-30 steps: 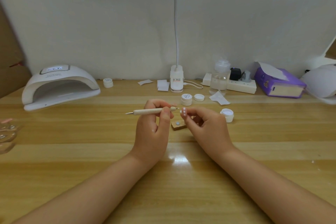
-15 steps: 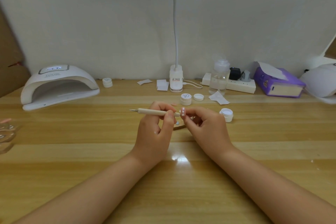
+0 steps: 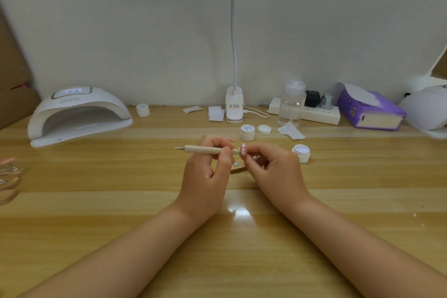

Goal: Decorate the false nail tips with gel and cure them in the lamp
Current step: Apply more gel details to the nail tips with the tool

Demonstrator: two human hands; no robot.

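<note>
My left hand [image 3: 205, 176] grips a wooden dotting tool [image 3: 205, 149] held level, its right tip touching a pink false nail tip [image 3: 243, 149] with white dots. My right hand [image 3: 275, 172] pinches that nail tip from the right. Below the hands lies a small wooden block [image 3: 238, 170] with a white gel blob, mostly hidden. An open white gel jar [image 3: 301, 152] stands just right of my right hand. The white curing lamp [image 3: 77, 116] sits at the far left, its opening facing me.
A closed gel jar [image 3: 247, 132] and a loose lid [image 3: 264, 129] stand behind the hands. A desk lamp base [image 3: 234, 109], a clear bottle [image 3: 291, 106], a power strip [image 3: 319, 115] and a purple tissue pack [image 3: 370, 112] line the back. Clear nail holders [image 3: 8, 176] sit at the left edge.
The tool's right tip has dropped slightly and come against the nail tip. Both hands have stayed nearly in place above the block.
</note>
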